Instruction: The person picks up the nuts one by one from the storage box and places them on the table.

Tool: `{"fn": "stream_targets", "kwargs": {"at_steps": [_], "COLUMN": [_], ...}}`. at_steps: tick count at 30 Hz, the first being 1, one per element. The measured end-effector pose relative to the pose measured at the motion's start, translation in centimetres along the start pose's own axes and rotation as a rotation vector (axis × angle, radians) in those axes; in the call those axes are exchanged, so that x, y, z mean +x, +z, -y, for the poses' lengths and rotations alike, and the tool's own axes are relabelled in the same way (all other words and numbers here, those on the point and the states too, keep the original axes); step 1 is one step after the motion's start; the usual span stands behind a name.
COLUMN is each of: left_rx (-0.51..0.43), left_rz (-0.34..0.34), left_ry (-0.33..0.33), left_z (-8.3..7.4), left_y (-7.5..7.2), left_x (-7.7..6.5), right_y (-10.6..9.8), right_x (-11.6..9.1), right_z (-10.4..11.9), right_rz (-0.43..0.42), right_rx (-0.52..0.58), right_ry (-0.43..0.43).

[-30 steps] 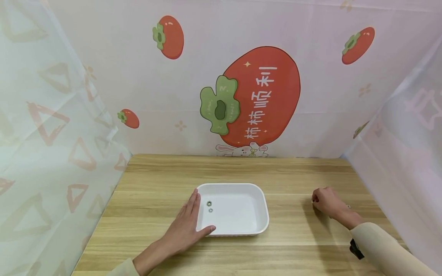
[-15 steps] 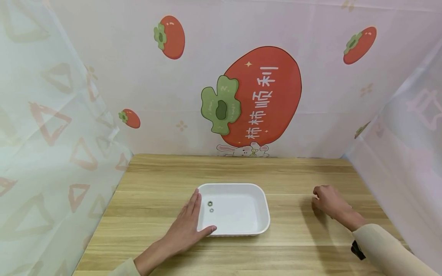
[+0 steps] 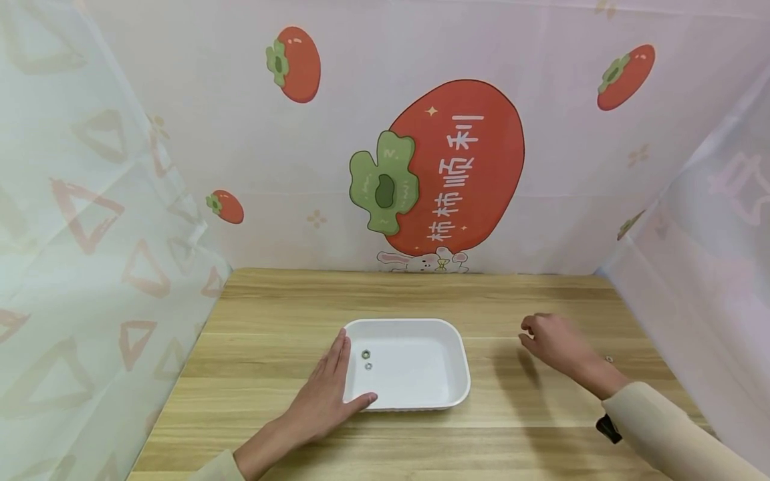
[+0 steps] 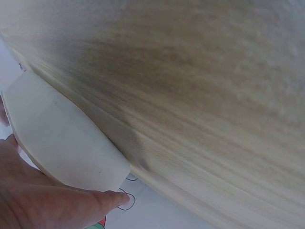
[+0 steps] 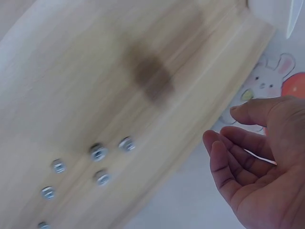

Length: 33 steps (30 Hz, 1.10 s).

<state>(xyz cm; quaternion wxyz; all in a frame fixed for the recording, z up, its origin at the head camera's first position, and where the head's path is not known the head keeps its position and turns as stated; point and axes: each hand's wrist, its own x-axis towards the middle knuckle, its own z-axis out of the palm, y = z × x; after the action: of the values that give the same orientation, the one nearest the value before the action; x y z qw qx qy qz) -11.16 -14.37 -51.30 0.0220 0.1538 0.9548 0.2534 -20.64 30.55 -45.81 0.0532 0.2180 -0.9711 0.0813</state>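
A white rectangular tray (image 3: 415, 401) stands on the wooden table. My left hand (image 3: 321, 394) rests along its left side, fingers straight at the rim and thumb over the near left corner. Two metal nuts (image 3: 365, 355) lie inside the tray near that hand, one bigger than the other. Over the table to the right, my right hand (image 3: 556, 344) hovers with fingers loosely bent and the thumb apart; nothing shows between them. In the right wrist view, several metal nuts (image 5: 98, 151) lie scattered on the table. From the head, my right hand and forearm hide most of them.
One small nut (image 3: 609, 359) shows beyond my right wrist. A printed cloth (image 3: 271, 147) with persimmons closes off the back, and more cloth hangs on both sides. Something black (image 3: 609, 429) sits under my right sleeve.
My right hand has shifted left and a little away from me, and its thumb and fingers have parted. The small nut by the wrist is uncovered again. Left hand and tray are still.
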Motion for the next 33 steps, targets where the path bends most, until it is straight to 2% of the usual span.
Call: {"fn": "stream_targets", "kwargs": {"at_steps": [4,10,15,20,28,33], "left_rx": [-0.005,-0.003,-0.008,-0.007,-0.005,0.000], "left_rz": [0.003,0.005,0.007,0.011,0.014,0.016], "left_ry": [-0.001,0.001,-0.003,-0.005,-0.002,0.002], "left_z": [0.0,0.1,0.2,0.2,0.2,0.1], "left_y": [-0.1,0.0,0.0,0.1,0.0,0.0], "left_x": [0.0,0.0,0.0,0.1,0.1,0.1], "right_y": [-0.4,-0.9,-1.7,-2.2,-2.1,-2.0], "right_x": [0.7,2.0,3.4,4.6,6.0,6.8], "right_z": [1.6,4.1,6.5,8.7,11.6,13.0], "right_rz": [-0.025,-0.110,-0.125,-0.094,0.030,0.047], "right_rx": [0.022,0.053,0.078,0.092,0.112,0.119], "right_ry": [-0.027,-0.100,-0.135,-0.161,-0.191,-0.233]}}
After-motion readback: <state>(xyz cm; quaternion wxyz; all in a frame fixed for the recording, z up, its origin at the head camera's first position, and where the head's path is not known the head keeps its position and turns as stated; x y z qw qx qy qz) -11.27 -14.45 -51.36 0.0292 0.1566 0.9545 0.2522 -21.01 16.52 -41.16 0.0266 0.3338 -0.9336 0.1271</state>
